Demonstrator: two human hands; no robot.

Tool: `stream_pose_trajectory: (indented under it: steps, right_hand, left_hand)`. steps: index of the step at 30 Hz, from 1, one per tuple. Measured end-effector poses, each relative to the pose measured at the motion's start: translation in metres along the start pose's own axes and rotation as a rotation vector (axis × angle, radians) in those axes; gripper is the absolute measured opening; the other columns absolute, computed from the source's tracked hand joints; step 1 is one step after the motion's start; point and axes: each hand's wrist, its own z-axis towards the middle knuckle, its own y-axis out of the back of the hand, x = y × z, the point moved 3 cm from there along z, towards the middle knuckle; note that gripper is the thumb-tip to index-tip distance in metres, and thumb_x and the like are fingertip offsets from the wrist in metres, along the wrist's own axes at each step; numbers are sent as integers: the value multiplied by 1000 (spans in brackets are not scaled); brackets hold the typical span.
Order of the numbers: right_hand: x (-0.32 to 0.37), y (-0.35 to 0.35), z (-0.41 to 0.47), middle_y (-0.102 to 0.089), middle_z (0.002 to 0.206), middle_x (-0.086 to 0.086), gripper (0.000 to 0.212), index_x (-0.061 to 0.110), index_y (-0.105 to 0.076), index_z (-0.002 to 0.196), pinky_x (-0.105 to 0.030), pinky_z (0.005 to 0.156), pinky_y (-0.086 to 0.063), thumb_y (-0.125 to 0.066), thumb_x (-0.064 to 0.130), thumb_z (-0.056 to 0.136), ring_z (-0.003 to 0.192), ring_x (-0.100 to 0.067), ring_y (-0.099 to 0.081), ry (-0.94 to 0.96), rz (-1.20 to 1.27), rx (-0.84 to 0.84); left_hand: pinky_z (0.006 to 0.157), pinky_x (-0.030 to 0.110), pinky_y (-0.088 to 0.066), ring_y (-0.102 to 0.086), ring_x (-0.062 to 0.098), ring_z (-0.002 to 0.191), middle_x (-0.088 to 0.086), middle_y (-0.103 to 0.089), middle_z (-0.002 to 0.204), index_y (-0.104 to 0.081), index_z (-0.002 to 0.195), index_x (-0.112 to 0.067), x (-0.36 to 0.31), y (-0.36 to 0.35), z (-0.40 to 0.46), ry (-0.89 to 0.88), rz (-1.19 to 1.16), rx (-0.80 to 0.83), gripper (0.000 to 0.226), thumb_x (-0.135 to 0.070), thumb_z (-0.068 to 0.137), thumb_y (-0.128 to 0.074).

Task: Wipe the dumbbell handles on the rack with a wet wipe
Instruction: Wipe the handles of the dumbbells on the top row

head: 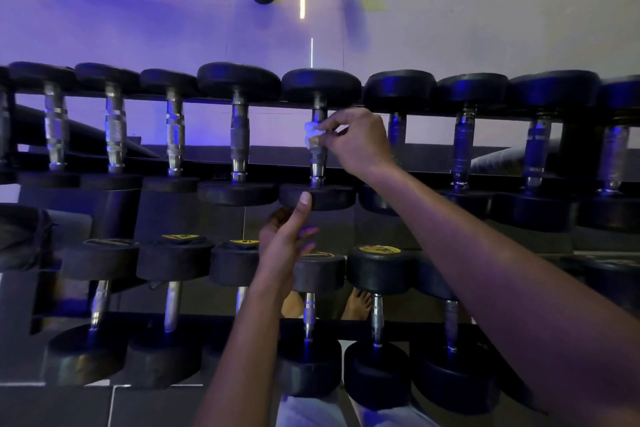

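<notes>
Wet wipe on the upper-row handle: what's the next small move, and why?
Probably slide the wet wipe down the handle. The right hand pinches it near the top, bare metal shows below, and the left hand steadies the near dumbbell head.

left hand: thumb up, fingers loosely curled | right hand: fingers pinched, arm extended
</notes>
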Motion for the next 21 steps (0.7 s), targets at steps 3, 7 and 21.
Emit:
stream_pose_trajectory:
  steps: [3, 7, 21]
  right_hand:
    - [-9, -1, -20, -74, 83, 16, 14, 31, -82, 80, -17, 65, -47, -95, 32, 73, 78, 0, -68, -53, -38, 126]
    - [-19, -8, -42, -76, 83, 17, 18, 33, -84, 83, -20, 69, -51, -95, 43, 73, 85, -1, -69, -85, -96, 211]
    - [-35, -7, -22, -79, 93, -3, 20, 12, -79, 92, -37, 84, -61, -90, 27, 83, 89, -16, -70, -368, -87, 349]
  left_hand:
    - [77, 35, -57, -77, 18, 95, -1, -81, 123, -77, 121, -18, -2, -1, -4, 9, 23, -14, 72, -72, 73, -81]
    - [72, 33, -57, -75, 17, 91, -1, -81, 122, -75, 124, -13, -4, -1, -7, -7, 50, -26, 84, -76, 69, -81]
    - [62, 29, -52, -68, 18, 81, -2, -82, 112, -77, 116, -14, -2, 2, -6, -15, 52, -38, 73, -72, 72, -82]
